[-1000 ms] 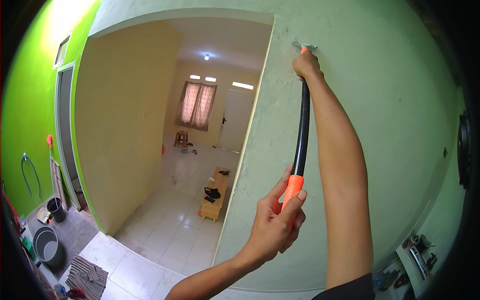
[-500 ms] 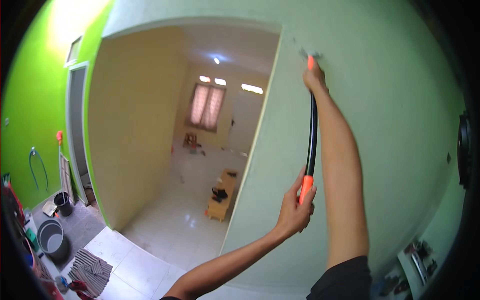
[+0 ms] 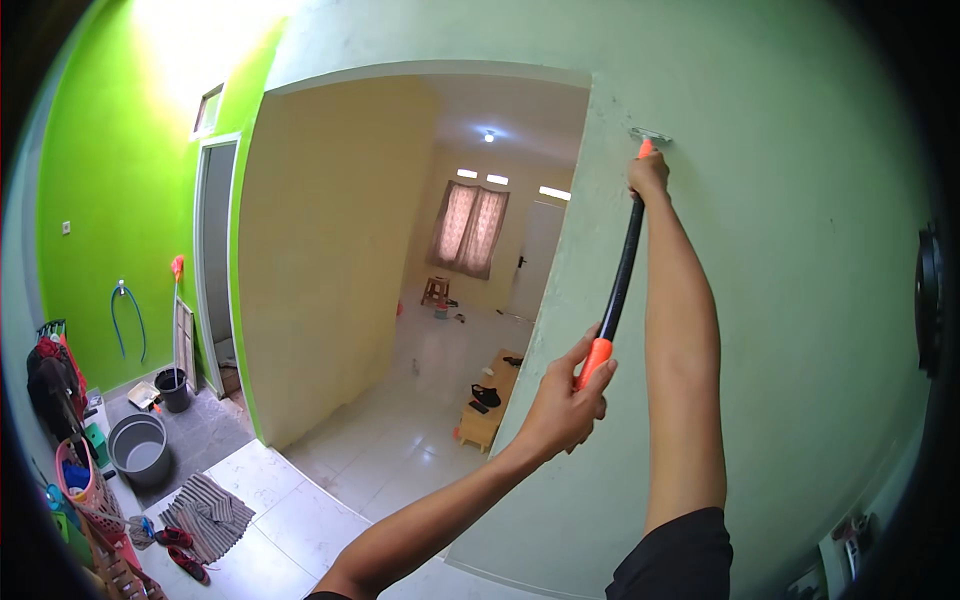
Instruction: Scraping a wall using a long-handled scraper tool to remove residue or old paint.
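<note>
A hammer [image 3: 622, 270] with a black handle and orange grip end stands upright against the pale green wall [image 3: 800, 300]. Its metal head [image 3: 650, 135] rests on the wall high up. My left hand [image 3: 565, 400] grips the orange lower end of the handle. My right hand [image 3: 650, 175] is raised with its arm straight up, fingers closed around the handle just below the head. Whether a nail sits under the head is too small to tell.
A wide doorway [image 3: 420, 280] on the left opens into a tiled room with a low wooden table [image 3: 488, 410] and a stool [image 3: 435, 290]. Lower left holds a grey bucket [image 3: 138, 447], a striped mat [image 3: 205, 512], baskets and shoes. A dark round object [image 3: 928, 300] hangs at right.
Both hands and the hammer stay on the same wall spot. The view has shifted, so the hammer sits further right and the left arm is stretched out longer.
</note>
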The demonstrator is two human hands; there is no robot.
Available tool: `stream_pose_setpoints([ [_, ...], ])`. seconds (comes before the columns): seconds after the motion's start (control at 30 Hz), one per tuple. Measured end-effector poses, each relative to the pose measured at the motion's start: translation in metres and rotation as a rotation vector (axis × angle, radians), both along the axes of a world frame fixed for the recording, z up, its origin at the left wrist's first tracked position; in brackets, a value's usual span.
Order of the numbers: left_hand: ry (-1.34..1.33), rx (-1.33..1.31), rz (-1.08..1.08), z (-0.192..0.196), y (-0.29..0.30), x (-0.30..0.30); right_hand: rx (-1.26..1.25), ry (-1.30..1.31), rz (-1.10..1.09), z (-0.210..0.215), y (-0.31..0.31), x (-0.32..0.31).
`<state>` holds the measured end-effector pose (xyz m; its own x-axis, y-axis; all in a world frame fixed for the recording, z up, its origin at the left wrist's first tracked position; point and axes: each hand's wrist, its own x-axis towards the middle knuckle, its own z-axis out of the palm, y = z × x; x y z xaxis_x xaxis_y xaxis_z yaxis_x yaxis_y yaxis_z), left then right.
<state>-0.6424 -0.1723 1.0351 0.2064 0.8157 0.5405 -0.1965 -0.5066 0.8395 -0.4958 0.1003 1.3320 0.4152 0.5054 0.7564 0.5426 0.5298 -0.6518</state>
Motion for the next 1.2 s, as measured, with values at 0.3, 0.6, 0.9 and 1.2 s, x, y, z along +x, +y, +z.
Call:
stream_pose_setpoints([
  [0.3,-0.108,-0.033,-0.13,-0.032,0.014,0.027,-0.101,-0.171,-0.096,-0.021,-0.027,-0.003],
  [0.6,-0.151,-0.038,-0.178,-0.029,0.028,0.044,-0.107,-0.381,-0.284,-0.001,-0.006,0.01],
  [0.9,-0.185,0.022,-0.153,-0.03,0.065,0.03,-0.075,-0.271,-0.177,0.01,0.001,-0.012],
  [1.2,-0.055,-0.175,-0.031,-0.232,-0.018,0.003,0.117,-0.119,0.14,-0.238,-0.065,-0.024],
])
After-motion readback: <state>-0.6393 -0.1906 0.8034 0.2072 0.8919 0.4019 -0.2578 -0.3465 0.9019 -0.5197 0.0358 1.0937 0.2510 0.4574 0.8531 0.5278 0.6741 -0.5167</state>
